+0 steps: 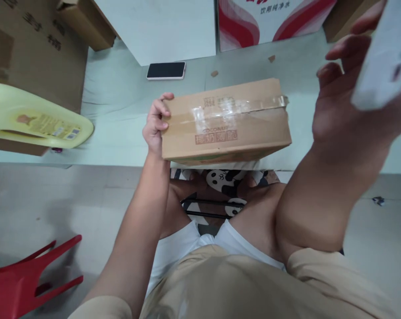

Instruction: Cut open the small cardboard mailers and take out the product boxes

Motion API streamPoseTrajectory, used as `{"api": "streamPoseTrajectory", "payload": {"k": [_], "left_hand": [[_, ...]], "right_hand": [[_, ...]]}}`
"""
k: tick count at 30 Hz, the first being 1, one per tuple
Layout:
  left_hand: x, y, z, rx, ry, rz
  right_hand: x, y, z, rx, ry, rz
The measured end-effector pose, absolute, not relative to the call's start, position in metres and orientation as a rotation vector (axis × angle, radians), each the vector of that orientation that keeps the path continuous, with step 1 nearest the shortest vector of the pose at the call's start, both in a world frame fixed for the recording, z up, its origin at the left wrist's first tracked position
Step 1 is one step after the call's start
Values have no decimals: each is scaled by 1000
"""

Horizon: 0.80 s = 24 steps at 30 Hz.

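A taped brown cardboard box point(227, 122) with printed characters lies tilted near the table's front edge. My left hand point(156, 124) is closed on its left end, fingers over the top edge. Clear tape runs along the box's seam, and a bit of it sticks out at the right end. At the upper right, close to the camera, my right hand point(343, 84) is raised away from the box with its fingers curled. It holds a white object point(381, 62) with dark marks, blurred and cut off by the frame edge, so its kind is unclear.
On the pale green table point(117, 110) lie a phone point(166, 70) and small cardboard scraps point(214, 73). A yellow jug point(40, 117) and large carton point(37, 48) stand left. White point(167, 26) and red-white boxes point(250, 24) line the back. A red stool point(30, 279) is lower left.
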<state>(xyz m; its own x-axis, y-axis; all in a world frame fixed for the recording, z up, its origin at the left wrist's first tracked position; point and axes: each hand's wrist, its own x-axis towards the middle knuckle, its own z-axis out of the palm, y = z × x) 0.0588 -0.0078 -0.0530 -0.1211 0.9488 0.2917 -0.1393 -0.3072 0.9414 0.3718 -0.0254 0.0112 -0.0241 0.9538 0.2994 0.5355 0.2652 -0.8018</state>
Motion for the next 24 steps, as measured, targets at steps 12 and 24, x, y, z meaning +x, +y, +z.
{"api": "streamPoseTrajectory", "payload": {"k": [12,24], "left_hand": [[79,-15,-54,1184,889,1625],[79,-13,-56,1258,962,1639]], "right_hand": [[302,-61,28,-1173,-1329,575],[305,-66,21,-965,-1190,431]]}}
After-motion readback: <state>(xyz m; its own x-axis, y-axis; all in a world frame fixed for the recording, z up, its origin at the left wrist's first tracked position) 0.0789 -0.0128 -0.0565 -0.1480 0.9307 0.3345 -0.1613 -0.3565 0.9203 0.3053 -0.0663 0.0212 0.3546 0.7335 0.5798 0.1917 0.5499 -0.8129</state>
